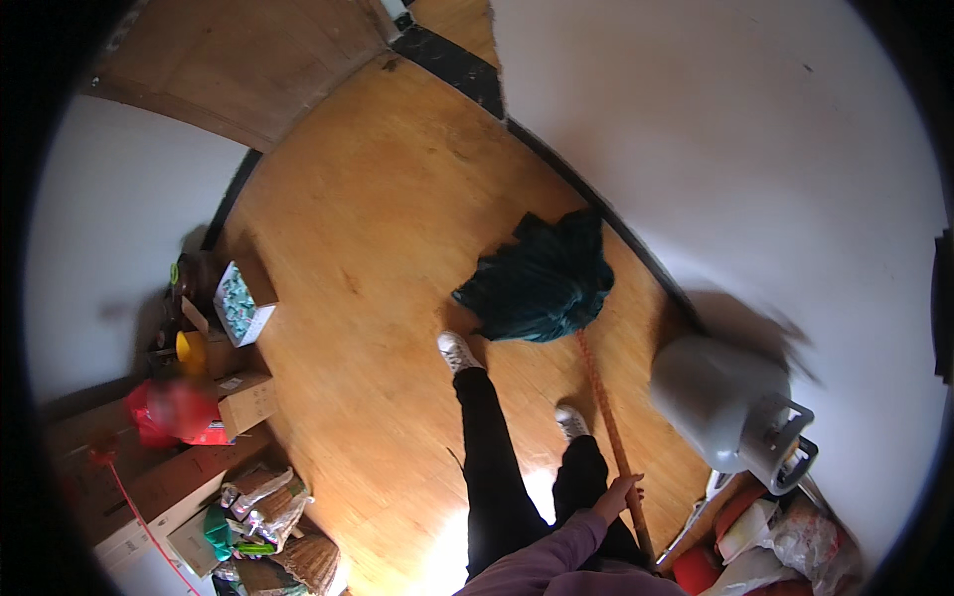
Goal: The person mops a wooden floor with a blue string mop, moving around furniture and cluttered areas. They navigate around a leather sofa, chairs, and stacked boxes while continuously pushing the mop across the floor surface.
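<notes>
My left hand (620,498), reaching across from a purple sleeve, grips the lower part of a long orange-brown pole (602,398). At the pole's far end a dark green cloth mop head (548,279) lies spread on the wood-look floor (350,201). The cloth's far side reaches close to the dark baseboard. My right hand is out of view. My white shoes (456,352) stand just short of the cloth, the left one nearly touching it.
A grey gas cylinder (715,402) stands by the right wall, with plastic bags (801,540) behind it. Along the left are cardboard boxes (250,402), a white box of small packets (257,324) and straw brooms (309,562). A wooden door (253,67) is at upper left.
</notes>
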`<move>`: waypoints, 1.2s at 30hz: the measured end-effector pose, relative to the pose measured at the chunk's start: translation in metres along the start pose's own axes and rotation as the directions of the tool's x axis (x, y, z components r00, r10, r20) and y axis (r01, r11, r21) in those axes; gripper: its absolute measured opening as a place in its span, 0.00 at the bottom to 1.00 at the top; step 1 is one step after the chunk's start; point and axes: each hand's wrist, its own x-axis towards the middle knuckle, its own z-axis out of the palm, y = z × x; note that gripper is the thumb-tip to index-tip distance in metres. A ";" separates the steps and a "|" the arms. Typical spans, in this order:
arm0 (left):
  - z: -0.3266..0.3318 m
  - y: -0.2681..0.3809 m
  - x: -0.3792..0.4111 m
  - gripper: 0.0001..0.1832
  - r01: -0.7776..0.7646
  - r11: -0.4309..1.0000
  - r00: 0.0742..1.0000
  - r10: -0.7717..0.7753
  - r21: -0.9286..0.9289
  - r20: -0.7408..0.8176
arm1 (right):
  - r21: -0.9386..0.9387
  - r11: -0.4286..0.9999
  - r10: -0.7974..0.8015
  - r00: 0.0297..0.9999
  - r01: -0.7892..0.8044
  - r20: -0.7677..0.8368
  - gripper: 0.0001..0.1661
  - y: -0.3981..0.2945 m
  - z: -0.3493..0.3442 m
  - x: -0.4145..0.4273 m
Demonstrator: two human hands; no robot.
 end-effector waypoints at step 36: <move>-0.050 0.385 -0.199 0.22 -0.431 0.862 0.850 0.487 -0.268 0.201 | -0.164 0.933 -0.283 0.933 0.322 0.222 0.13 -0.398 0.181 -0.078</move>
